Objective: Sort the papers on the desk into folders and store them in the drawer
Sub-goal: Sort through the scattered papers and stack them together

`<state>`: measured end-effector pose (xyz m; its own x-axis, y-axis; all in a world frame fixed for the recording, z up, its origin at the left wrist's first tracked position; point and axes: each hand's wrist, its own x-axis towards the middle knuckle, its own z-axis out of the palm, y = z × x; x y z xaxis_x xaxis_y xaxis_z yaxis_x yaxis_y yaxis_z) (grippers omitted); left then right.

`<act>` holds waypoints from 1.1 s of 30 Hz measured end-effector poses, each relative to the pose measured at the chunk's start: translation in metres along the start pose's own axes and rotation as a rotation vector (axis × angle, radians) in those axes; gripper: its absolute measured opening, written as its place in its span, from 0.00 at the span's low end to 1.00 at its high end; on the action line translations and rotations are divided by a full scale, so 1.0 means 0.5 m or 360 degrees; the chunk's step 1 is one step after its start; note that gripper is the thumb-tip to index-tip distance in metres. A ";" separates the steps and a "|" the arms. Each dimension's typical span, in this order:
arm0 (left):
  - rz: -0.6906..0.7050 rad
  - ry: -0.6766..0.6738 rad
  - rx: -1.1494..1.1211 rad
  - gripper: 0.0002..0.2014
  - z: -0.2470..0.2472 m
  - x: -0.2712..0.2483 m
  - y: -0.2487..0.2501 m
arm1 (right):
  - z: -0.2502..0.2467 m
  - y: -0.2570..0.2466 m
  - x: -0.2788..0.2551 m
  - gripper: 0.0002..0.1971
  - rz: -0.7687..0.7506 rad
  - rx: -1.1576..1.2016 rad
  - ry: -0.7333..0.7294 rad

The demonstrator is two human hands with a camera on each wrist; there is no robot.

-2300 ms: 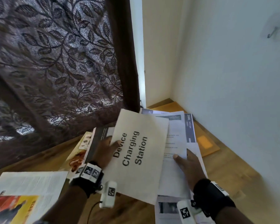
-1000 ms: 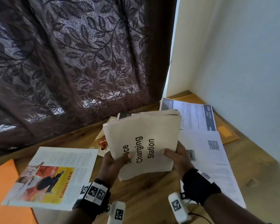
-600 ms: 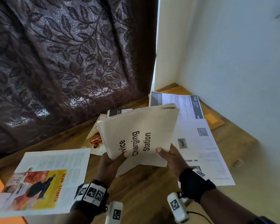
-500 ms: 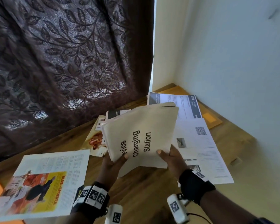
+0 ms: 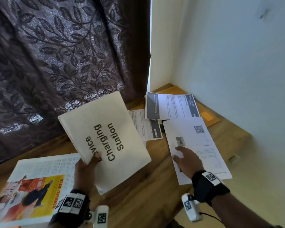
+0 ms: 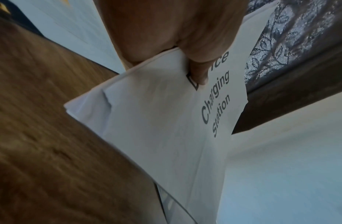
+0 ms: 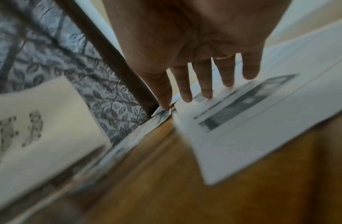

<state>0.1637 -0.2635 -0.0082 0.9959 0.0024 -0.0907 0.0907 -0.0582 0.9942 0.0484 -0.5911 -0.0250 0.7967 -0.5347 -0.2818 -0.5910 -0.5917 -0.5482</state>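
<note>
Right hand (image 5: 187, 159) has let go of the stack (image 5: 105, 137), fingers spread toward the QR sheet (image 5: 202, 145); left hand (image 5: 85, 170) alone pinches the stack. More gathering ahead.

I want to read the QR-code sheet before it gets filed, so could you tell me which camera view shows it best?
The head view: the QR-code sheet lies flat and sharp on the desk, code visible, with the right hand over its near part. The right wrist view shows it blurred under the fingers, code out of sight. I cannot make it out in the left wrist view.
</note>
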 end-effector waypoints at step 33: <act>-0.0028 0.0023 -0.0290 0.19 -0.065 -0.013 -0.024 | -0.024 -0.173 0.098 0.19 -0.1318 -0.1500 -0.0808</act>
<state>0.1564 -0.2302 -0.0178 0.9940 0.0160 -0.1085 0.1057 0.1236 0.9867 0.1372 -0.5735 0.0179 0.7953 0.3361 -0.5046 0.3833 -0.9236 -0.0110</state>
